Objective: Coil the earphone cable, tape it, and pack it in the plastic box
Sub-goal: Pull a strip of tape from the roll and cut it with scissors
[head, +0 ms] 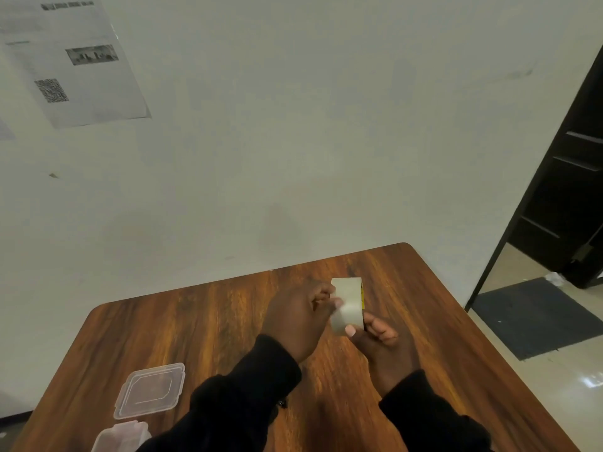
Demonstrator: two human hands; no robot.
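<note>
Glossy wood-grain table [228,321], both hands' grip on translucent tape roll [348,306], clear rectangular lid [150,390] nearby

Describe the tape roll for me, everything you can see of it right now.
The tape roll is a wide roll of pale, translucent-looking tape, with a strip of yellow and dark print showing at its right edge. It is held above the wooden table, not resting on it, with its curved outer face toward the camera. The right hand grips it from below, thumb on its lower edge. The left hand has its fingertips on its left side, apparently picking at the tape. Whether a free end is lifted cannot be told.
</note>
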